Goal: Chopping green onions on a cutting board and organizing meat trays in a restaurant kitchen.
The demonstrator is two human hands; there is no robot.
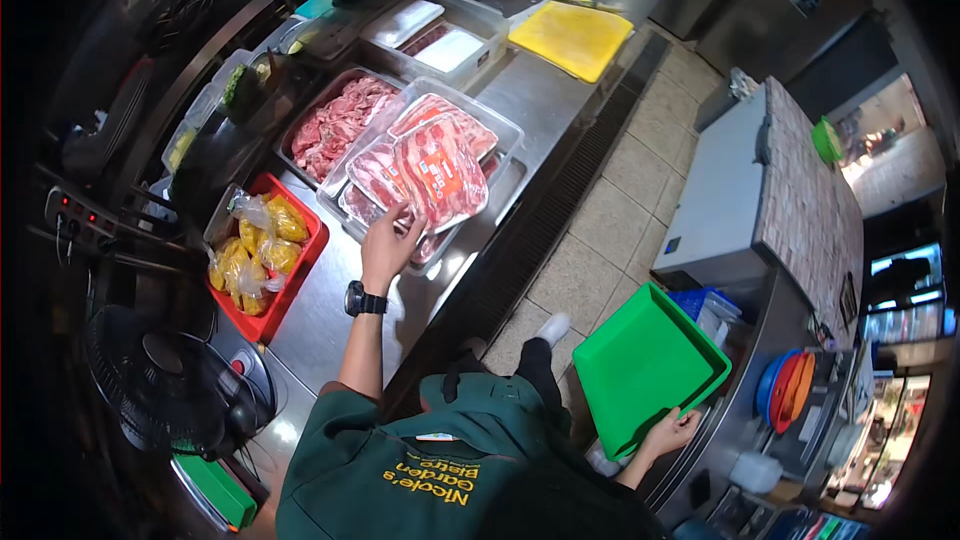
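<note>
My left hand point(390, 244), with a black watch at the wrist, reaches to the near edge of a clear plastic container point(514, 136). Its fingertips meet the lower corner of a film-wrapped pack of sliced meat point(442, 172) bearing an orange label. Whether they grip the pack is unclear. More wrapped meat packs point(373, 169) lie beneath and beside it. On the other side, my right hand point(673, 431) grips the rim of a green plastic tray point(637, 367), held tilted over the floor with nothing in it.
Loose raw meat fills a metal pan point(337, 124) behind the container. A red tray point(315, 255) of bagged yellow food stands left, near a black fan point(161, 382). Farther along are a lidless bin point(480, 64) and a yellow cutting board point(571, 37). A chest freezer point(712, 187) stands across the aisle.
</note>
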